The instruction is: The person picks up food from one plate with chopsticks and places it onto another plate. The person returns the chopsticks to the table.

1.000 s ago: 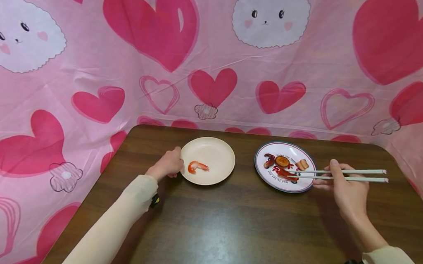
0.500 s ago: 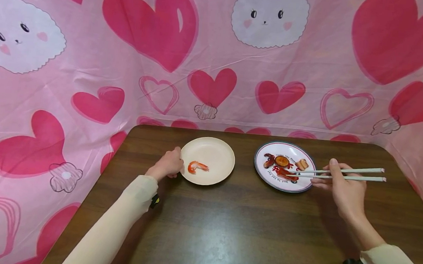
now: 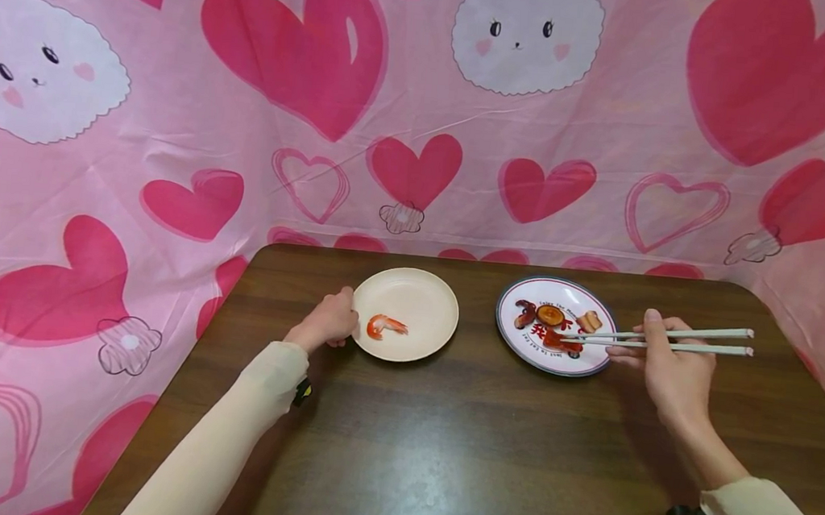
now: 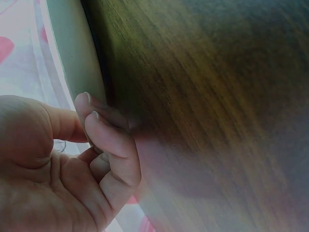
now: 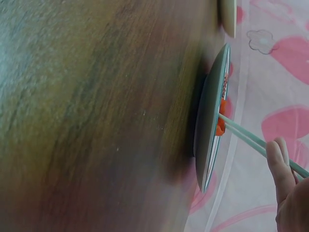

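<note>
In the head view, my left hand [image 3: 326,319] pinches the left rim of a cream plate [image 3: 420,300], on which a cooked shrimp [image 3: 377,323] lies. The left wrist view has the thumb and curled fingers at the edge of this plate [image 4: 79,50]. My right hand [image 3: 681,382] holds a pair of pale green chopsticks [image 3: 714,349]. Their tips meet a reddish-brown piece of food [image 3: 555,342] on a blue-rimmed patterned plate [image 3: 510,330]. From the right wrist, the chopsticks [image 5: 248,139] slant down to an orange-red piece [image 5: 220,126] on that plate.
Also on the patterned plate are a round golden slice [image 3: 550,315], a dark brown glossy piece [image 3: 524,315] and a pale layered piece [image 3: 589,321]. Both plates stand on a dark wooden table [image 3: 404,451]. A pink heart-print cloth [image 3: 575,133] hangs behind it.
The chopstick tips have come closer together at the reddish-brown piece. My right hand has shifted slightly left. The left hand and the cream plate have stayed put.
</note>
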`<state>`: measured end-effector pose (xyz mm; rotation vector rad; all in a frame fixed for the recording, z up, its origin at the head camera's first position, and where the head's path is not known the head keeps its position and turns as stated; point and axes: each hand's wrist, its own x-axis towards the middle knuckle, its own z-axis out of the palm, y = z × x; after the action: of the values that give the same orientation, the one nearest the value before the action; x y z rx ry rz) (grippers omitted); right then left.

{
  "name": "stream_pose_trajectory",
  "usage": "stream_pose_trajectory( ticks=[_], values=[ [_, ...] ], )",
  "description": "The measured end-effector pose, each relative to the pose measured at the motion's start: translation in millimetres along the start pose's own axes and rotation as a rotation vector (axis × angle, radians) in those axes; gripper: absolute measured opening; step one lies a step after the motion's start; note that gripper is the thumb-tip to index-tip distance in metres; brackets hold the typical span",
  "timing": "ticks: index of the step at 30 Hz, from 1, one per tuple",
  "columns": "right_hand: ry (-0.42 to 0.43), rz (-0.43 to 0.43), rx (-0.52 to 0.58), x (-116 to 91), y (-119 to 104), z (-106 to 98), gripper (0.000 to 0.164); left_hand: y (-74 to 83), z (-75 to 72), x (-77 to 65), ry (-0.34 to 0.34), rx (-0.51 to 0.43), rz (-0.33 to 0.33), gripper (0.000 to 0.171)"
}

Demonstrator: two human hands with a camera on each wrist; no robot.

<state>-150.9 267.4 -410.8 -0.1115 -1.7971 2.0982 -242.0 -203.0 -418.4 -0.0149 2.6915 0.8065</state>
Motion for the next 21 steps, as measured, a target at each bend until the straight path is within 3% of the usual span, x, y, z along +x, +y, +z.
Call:
stream_pose_trajectory(
  ticks=[21],
  values=[
    [0.061,-0.035,0.012,-2.9,-4.3,5.1,0.037,-3.1,0.7,2.4,-0.003,0.02,0.003,0.041]
  ],
)
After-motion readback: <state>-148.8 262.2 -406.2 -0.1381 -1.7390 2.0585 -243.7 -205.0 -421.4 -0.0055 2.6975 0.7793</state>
